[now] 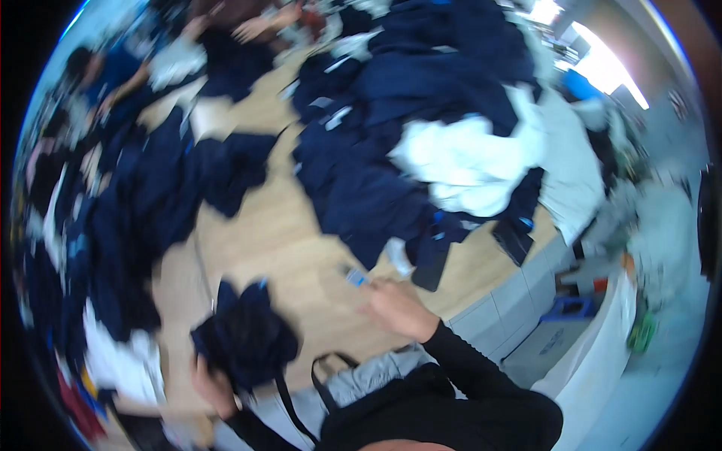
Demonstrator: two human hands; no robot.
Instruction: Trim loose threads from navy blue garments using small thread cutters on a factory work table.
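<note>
Left grip (214, 387): closed on a bunched dark navy garment (244, 338), held up off the table at 7 o'clock. Right grip (397, 307): pinching a small blue-and-white tag (355, 278) between fingertips, just right of centre, low over bare wood; black sleeve (470, 368) trailing to 5 o'clock.

Table (278, 233): pale wood, bare strip down the middle.

Large heap of navy garments (391, 113), 12 to 2 o'clock, with a white bundle (462, 161) resting on its right flank. Second run of navy pieces (128, 218) along the 9 o'clock edge, white cloth (113, 361) at its lower end.

Other people's hands (259, 26) at 11 o'clock, blurred.

Grey strapped bag (361, 379) at 6 o'clock, against the body.

Progress, as judged: one garment in hand, bulk of both heaps apparently unhandled; no sorted or folded stack discernible through blur.
</note>
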